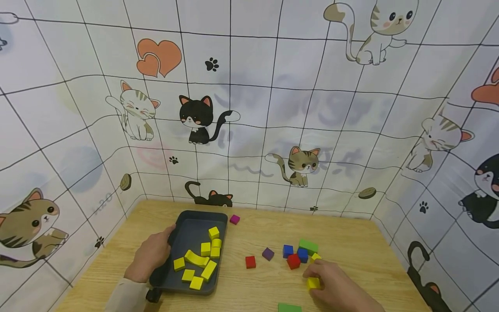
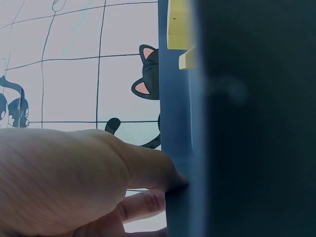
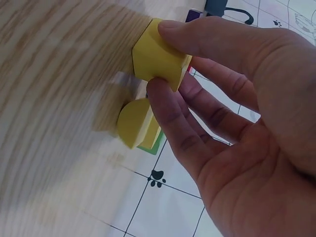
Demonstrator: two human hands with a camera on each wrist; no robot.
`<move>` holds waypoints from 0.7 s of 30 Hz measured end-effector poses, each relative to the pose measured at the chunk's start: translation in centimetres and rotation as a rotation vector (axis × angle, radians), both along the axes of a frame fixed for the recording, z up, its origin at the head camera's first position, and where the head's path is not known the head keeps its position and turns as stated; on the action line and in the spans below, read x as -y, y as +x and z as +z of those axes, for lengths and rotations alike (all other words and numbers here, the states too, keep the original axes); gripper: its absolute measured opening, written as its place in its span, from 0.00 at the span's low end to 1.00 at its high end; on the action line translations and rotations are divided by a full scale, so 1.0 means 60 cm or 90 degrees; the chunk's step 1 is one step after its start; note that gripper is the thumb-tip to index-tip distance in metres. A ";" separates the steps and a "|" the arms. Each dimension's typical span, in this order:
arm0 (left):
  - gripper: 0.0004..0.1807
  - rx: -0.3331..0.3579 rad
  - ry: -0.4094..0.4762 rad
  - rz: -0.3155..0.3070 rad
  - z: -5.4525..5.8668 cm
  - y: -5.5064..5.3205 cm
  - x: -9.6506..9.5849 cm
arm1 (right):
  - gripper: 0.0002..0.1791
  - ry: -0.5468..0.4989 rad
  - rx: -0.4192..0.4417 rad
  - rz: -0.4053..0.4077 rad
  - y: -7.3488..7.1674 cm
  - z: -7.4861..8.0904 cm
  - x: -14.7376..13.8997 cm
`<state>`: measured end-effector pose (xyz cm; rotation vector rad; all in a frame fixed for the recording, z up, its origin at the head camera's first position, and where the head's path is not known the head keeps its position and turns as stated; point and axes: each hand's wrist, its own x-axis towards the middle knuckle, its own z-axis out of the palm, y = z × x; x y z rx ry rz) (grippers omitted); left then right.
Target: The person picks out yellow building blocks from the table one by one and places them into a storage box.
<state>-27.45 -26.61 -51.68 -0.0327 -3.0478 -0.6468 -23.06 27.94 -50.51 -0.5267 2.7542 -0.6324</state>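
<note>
My left hand (image 1: 152, 253) grips the left rim of a dark grey rectangular tray (image 1: 195, 221). In the left wrist view the thumb (image 2: 153, 168) lies over the tray wall, with other fingers outside it. Several yellow blocks (image 1: 196, 258), including cubes and a curved piece, lie in the tray. Right of it, my right hand (image 1: 335, 286) pinches a yellow block (image 3: 160, 54) between thumb and finger, close to the tabletop. A yellow block with a rounded side (image 3: 133, 123) stands just beyond those fingers, in front of a green block (image 1: 308, 246).
Two blue blocks (image 1: 288, 251) and a red block (image 1: 294, 261) cluster beyond my right hand. Another red cube (image 1: 251, 262), a purple cube (image 1: 268, 254) and a magenta cube (image 1: 234, 219) lie nearer the tray. A green block (image 1: 290, 307) sits at the front. Cat-print cloth (image 1: 249, 108) surrounds the wooden table (image 1: 249, 286).
</note>
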 end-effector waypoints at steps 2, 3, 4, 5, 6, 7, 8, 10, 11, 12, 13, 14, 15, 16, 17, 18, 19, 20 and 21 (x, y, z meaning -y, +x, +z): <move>0.36 0.001 0.000 0.001 0.000 0.000 0.000 | 0.16 0.000 -0.003 0.002 0.001 0.002 0.003; 0.36 0.000 -0.001 0.001 0.001 0.000 -0.001 | 0.16 -0.002 -0.003 0.003 0.001 0.003 0.005; 0.36 0.000 -0.002 0.001 0.002 0.001 -0.001 | 0.17 -0.004 -0.003 0.004 0.001 0.004 0.008; 0.36 0.000 -0.002 0.001 0.002 0.001 -0.001 | 0.17 -0.004 -0.005 0.006 0.001 0.006 0.010; 0.36 -0.001 -0.003 0.001 0.003 0.000 -0.002 | 0.18 -0.001 -0.012 0.012 0.001 0.007 0.012; 0.36 -0.001 -0.004 0.000 0.002 0.000 -0.002 | 0.18 -0.001 -0.019 0.017 0.001 0.008 0.015; 0.36 -0.002 -0.005 0.000 0.003 0.000 -0.002 | 0.19 -0.002 -0.028 0.025 0.001 0.010 0.018; 0.36 -0.002 -0.005 0.000 0.003 0.000 -0.002 | 0.19 -0.005 -0.050 0.042 0.001 0.013 0.025; 0.36 -0.002 -0.005 0.000 0.003 0.000 -0.002 | 0.18 -0.009 -0.059 0.051 0.000 0.015 0.030; 0.36 -0.002 -0.005 -0.001 0.003 0.000 -0.002 | 0.18 -0.014 -0.063 0.056 -0.001 0.018 0.035; 0.36 -0.002 -0.005 -0.001 0.003 0.001 -0.002 | 0.18 -0.018 -0.066 0.061 -0.002 0.020 0.040; 0.35 -0.002 -0.006 0.000 0.004 0.001 -0.002 | 0.17 -0.022 -0.073 0.069 -0.003 0.021 0.045; 0.35 -0.002 -0.006 0.000 0.004 0.001 -0.003 | 0.17 -0.026 -0.080 0.076 -0.004 0.022 0.051; 0.35 -0.001 -0.006 0.000 0.004 0.001 -0.003 | 0.17 -0.029 -0.087 0.084 -0.006 0.022 0.056; 0.35 -0.001 -0.006 0.001 0.004 0.001 -0.003 | 0.17 -0.031 -0.097 0.096 -0.008 0.022 0.061; 0.35 0.000 -0.006 0.001 0.004 0.002 -0.003 | 0.17 -0.028 -0.108 0.105 -0.009 0.023 0.066; 0.35 0.000 -0.006 0.002 0.004 0.002 -0.003 | 0.17 -0.027 -0.117 0.115 -0.011 0.022 0.071; 0.35 0.000 -0.006 0.003 0.003 0.001 -0.003 | 0.17 -0.028 -0.126 0.124 -0.012 0.022 0.075; 0.35 0.000 -0.006 0.004 0.003 0.001 -0.003 | 0.17 -0.029 -0.130 0.130 -0.013 0.023 0.080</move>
